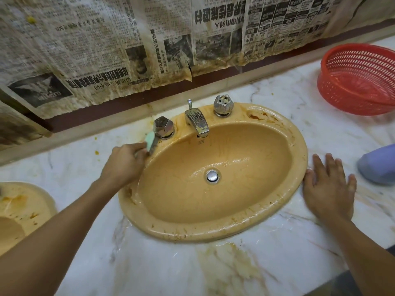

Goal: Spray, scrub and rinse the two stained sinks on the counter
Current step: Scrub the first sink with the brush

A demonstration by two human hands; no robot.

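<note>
left hand (pixel 124 165) grips green sponge (pixel 150 141), likely soft and light, held by its back end, on wet slippery-looking rim of sink (pixel 213 232) by tap knob (pixel 163 127); right hand (pixel 329 189) spread flat on worktop (pixel 149 265)

Two sinks: the whole sink (pixel 213 231) between the left hand (pixel 123 163) and the right hand (pixel 329 189), the cut-off sink (pixel 25 201) outward of the left hand. Two tap knobs: the first knob (pixel 163 127) just beyond the left hand, the other knob (pixel 223 104) nearer the right. One spout (pixel 196 121) between them, one drain plug (pixel 212 176). One green scrubber (pixel 150 142) in the left hand. One red basket (pixel 361 80) beyond the right hand, one blue object (pixel 378 165) beside it.
</note>
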